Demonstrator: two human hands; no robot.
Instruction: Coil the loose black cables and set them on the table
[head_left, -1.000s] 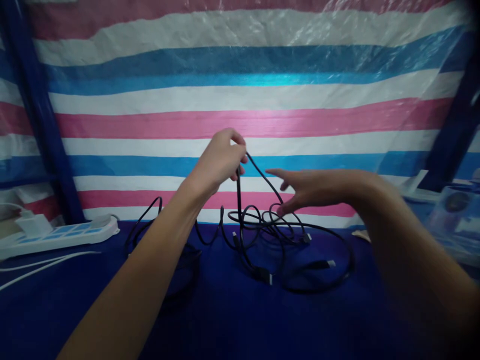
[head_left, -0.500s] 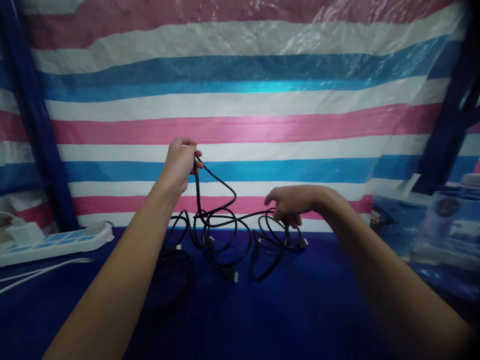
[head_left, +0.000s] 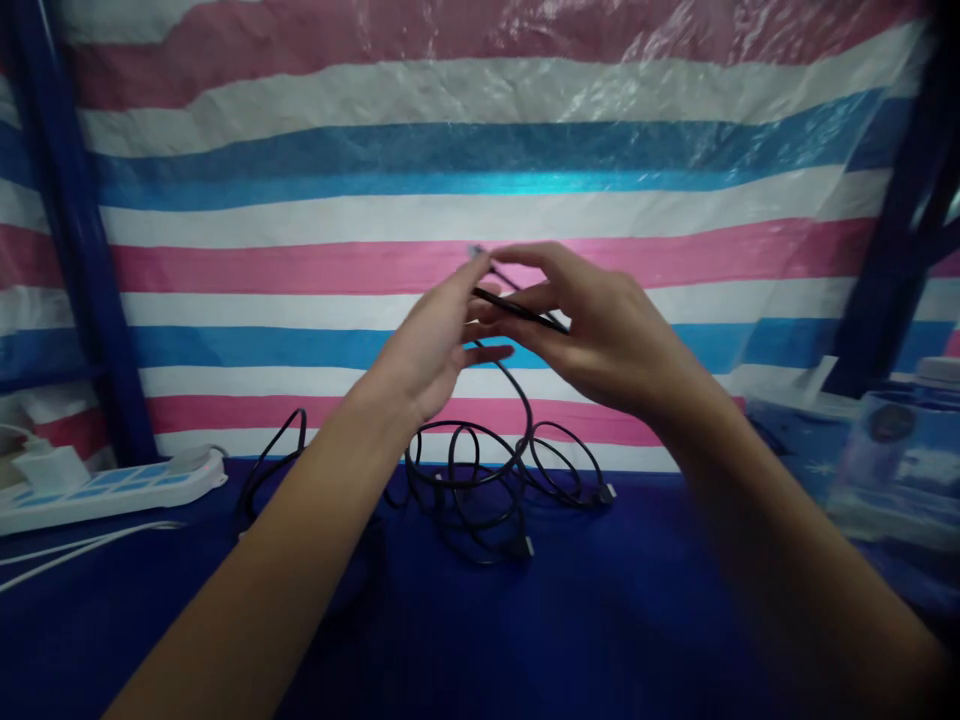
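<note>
- Striped sheet, one: pink, white and blue bands, hung upright behind everything.
- Tabletop, one: dark blue, running beneath my forearms.
- Blue post, one: far left, slightly tilted.
- Heap of black coils, one: loose loops on the tabletop, directly below my hands; my left hand is the nearer to it.
- Power strip, one: white, at the left, well apart from the coils, with a white charger on it.
- Right hand, one: fingers bent around the cable run, their tips meeting those of the other hand.
- Left hand, one: thumb and upper fingers pinching the cable, lower fingers loosely spread.
- Black cable, held length: raised between my two hands, its long axis sloping from my left fingers down to my right palm; another strand curves from beneath my left fingers towards the heap.
- Connector, one: metal-tipped, at the right edge of the heap, pointing right.
</note>
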